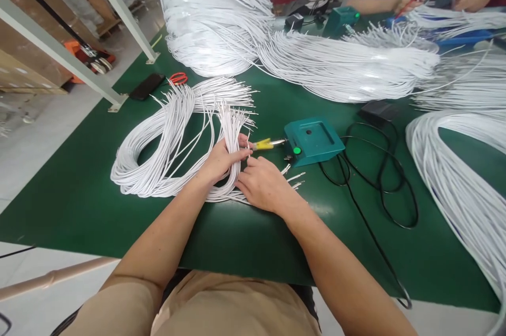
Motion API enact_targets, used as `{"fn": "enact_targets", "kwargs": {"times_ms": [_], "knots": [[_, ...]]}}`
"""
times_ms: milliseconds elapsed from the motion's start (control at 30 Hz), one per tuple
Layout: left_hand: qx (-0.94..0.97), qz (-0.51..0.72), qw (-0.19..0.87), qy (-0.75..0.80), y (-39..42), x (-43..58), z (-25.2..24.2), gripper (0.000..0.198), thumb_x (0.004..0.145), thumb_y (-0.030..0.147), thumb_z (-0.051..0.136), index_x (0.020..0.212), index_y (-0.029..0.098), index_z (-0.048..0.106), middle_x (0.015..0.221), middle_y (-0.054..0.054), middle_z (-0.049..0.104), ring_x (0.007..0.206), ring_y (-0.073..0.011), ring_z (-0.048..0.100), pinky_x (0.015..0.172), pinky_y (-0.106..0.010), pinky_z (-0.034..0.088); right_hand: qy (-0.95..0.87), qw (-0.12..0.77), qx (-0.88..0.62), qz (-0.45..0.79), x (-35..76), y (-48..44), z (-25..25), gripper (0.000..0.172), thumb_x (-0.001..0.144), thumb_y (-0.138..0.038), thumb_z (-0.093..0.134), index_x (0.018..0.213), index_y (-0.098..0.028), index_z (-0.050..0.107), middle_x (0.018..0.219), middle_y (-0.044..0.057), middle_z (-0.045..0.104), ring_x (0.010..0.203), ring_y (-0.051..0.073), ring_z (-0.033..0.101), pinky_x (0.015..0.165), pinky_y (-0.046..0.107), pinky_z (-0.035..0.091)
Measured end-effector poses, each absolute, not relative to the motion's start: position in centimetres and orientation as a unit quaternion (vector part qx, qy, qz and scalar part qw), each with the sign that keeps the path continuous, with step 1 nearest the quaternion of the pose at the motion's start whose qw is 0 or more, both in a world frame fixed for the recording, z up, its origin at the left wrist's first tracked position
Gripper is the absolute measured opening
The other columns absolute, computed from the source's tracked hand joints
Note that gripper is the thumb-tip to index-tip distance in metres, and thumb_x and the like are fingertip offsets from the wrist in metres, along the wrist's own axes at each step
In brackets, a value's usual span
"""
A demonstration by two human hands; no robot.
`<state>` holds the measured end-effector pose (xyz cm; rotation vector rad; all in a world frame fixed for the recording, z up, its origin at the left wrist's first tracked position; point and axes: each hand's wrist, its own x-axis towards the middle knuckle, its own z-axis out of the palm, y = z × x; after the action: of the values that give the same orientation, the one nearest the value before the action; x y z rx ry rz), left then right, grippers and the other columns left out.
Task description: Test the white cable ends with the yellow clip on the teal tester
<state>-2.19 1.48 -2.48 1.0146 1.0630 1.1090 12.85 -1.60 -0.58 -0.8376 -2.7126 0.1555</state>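
A looped bundle of thin white cables [166,141] lies on the green table [87,194] in front of me. My left hand [223,159] is closed round a bunch of the cable ends, pinching them near their tips. Just right of it, my right hand [263,184] rests on the same bunch with its fingers curled over the strands; several stripped ends stick out past it. A yellow-handled tool [265,144] lies just beyond my fingers, its tip pointing at a small teal box [314,140] with a green light.
Large heaps of white cable [221,15] fill the back and right of the table [466,188]. A black cord [375,183] loops from the teal box. A phone [147,86] and red scissors [177,79] lie far left. Other people work at the far side [411,1].
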Motion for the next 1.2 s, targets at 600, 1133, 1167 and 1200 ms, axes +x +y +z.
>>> {"fn": "enact_targets", "kwargs": {"times_ms": [600, 1133, 1167, 1200], "knots": [[0.562, 0.349, 0.551, 0.51, 0.3, -1.6, -0.9, 0.032, 0.065, 0.034, 0.077, 0.086, 0.014, 0.063, 0.076, -0.002, 0.066, 0.075, -0.017, 0.063, 0.074, -0.03, 0.047, -0.583, 0.439, -0.486, 0.48, 14.6, 1.4, -1.0, 0.02, 0.074, -0.038, 0.066, 0.075, -0.018, 0.061, 0.065, -0.003, 0.06, 0.057, 0.011, 0.05, 0.056, 0.025, 0.041], [0.527, 0.379, 0.59, 0.48, 0.1, -1.0, -0.9, 0.023, 0.068, 0.029, 0.075, 0.077, 0.015, 0.059, 0.076, 0.0, 0.061, 0.067, -0.0108, 0.056, 0.059, -0.022, 0.043, -0.482, 0.502, -0.478, 0.536, 14.3, 0.9, 0.1, 0.021, 0.067, -0.035, 0.075, 0.067, -0.017, 0.063, 0.06, -0.002, 0.061, 0.049, 0.008, 0.045, 0.05, 0.024, 0.038], [0.514, 0.389, 0.596, 0.478, 0.1, -0.9, -1.0, 0.025, 0.068, 0.031, 0.076, 0.078, 0.015, 0.06, 0.077, -0.001, 0.061, 0.07, -0.0115, 0.057, 0.058, -0.022, 0.043, -0.482, 0.503, -0.479, 0.535, 14.2, 0.8, 0.2, 0.019, 0.068, -0.033, 0.074, 0.068, -0.017, 0.064, 0.06, -0.002, 0.061, 0.05, 0.008, 0.046, 0.051, 0.024, 0.038], [0.5, 0.404, 0.601, 0.475, 0.1, -0.8, -1.2, 0.027, 0.067, 0.032, 0.076, 0.078, 0.015, 0.06, 0.078, -0.001, 0.061, 0.072, -0.0119, 0.058, 0.058, -0.022, 0.042, -0.481, 0.503, -0.477, 0.536, 14.2, 0.8, 0.2, 0.017, 0.069, -0.032, 0.073, 0.068, -0.017, 0.065, 0.06, -0.002, 0.061, 0.051, 0.008, 0.046, 0.052, 0.024, 0.039]]}}
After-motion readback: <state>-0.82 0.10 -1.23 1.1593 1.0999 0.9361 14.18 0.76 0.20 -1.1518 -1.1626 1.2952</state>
